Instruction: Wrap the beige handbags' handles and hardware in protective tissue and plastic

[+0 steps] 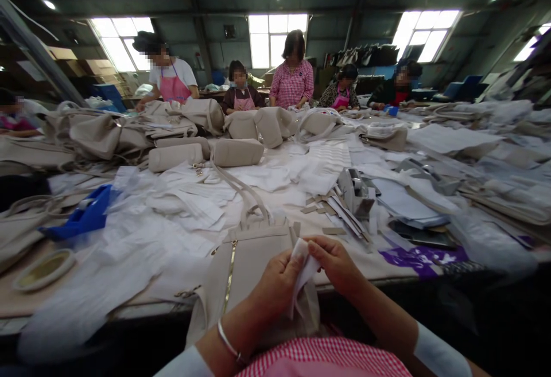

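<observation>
My left hand (279, 278) is closed on a folded white sheet (303, 271), thin like tissue or foam wrap. From the other side my right hand (333, 256) pinches the same sheet near its top corner. Both hands are above the right side of a beige handbag (253, 256), which leans on the table's near edge against my lap. A gold zipper (230, 271) runs down the bag's front. Its handles (252, 199) stretch away over the table. What lies under my fingers is hidden.
On the left are a blue tape dispenser (86, 216) and a tape roll (45, 268). A grey tape dispenser (356, 190) stands right of centre, near a dark phone (422, 233) and purple plastic (415, 259). Piled beige bags (181, 121) line the back, with several co-workers behind.
</observation>
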`<control>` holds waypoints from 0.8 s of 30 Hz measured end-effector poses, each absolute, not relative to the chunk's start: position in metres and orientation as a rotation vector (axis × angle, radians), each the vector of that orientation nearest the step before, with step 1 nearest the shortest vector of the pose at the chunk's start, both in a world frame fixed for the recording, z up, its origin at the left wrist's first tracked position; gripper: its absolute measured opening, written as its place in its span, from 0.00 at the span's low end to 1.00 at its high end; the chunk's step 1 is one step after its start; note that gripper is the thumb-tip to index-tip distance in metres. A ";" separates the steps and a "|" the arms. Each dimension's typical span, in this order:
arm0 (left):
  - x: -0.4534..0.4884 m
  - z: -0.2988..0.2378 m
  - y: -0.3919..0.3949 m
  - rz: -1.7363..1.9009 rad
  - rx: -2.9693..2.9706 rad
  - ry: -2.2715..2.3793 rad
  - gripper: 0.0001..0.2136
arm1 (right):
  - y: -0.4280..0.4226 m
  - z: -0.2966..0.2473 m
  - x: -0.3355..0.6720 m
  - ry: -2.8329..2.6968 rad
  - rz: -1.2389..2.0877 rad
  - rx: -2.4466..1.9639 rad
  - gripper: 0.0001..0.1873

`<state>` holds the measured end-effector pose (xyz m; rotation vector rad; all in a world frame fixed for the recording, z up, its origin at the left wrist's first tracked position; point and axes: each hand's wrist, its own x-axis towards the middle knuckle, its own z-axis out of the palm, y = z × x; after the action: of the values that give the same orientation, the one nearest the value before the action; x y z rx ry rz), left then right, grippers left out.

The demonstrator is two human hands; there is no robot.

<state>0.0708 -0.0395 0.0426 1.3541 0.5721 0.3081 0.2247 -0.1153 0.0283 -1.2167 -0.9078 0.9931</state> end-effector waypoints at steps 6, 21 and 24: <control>0.074 0.035 -0.041 0.315 1.343 0.560 0.22 | -0.131 0.048 0.255 -1.553 0.695 -1.263 0.20; 0.066 0.034 -0.046 0.388 1.729 0.508 0.20 | -0.101 0.032 0.226 -0.764 1.019 -1.125 0.19; 0.068 0.033 -0.048 0.507 1.923 0.582 0.17 | -0.100 0.029 0.218 -0.682 0.916 -1.159 0.16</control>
<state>0.0681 -0.0476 0.0334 1.9228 0.5821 0.5070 0.2176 -0.0998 0.0286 -1.1595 -0.6819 0.9158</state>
